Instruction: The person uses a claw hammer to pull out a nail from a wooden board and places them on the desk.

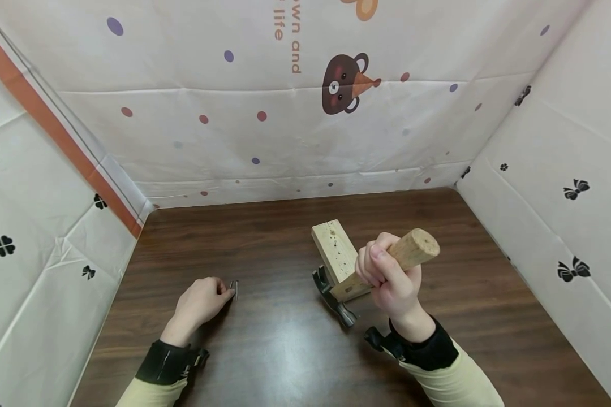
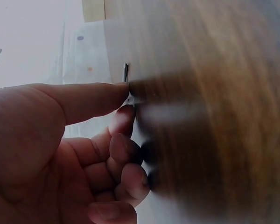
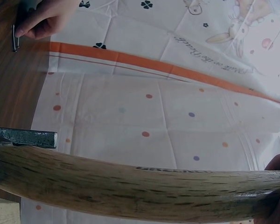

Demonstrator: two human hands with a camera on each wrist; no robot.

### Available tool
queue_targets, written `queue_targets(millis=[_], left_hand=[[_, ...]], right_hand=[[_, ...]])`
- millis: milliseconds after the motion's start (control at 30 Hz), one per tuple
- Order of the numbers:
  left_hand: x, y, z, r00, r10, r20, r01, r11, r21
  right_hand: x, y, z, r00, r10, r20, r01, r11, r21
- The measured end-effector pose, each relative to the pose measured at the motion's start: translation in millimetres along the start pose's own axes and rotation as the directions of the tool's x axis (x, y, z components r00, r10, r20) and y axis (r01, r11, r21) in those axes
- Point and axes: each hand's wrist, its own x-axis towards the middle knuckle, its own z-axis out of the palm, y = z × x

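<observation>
My right hand grips a claw hammer by its wooden handle, with the butt end sticking up past the fist. The dark metal hammer head is low, beside the near end of a pale wooden block. In the right wrist view the handle crosses the whole lower part. At the left, thumb and index finger of my left hand pinch a nail right at the tabletop. Two thin nails show at these fingertips in the head view; the fingers partly hide them.
The dark wood-grain table is enclosed by white printed sheets at the back, left and right. Small dark marks dot the block's top face.
</observation>
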Motion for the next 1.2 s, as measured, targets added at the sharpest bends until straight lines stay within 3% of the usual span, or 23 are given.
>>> queue_targets(millis=[667, 1200], left_hand=[[-1.8, -1.3, -2.3, 0.999, 0.046, -0.003, -0.046, 0.998, -0.035], [-0.4, -1.7, -1.2, 0.999, 0.032, 0.006, -0.032, 0.999, -0.033]], right_hand=[[-0.6, 0.7, -1.3, 1.0, 0.011, 0.007, -0.012, 1.0, 0.012], [-0.5, -2.2, -1.6, 1.0, 0.017, 0.013, -0.017, 1.0, -0.007]])
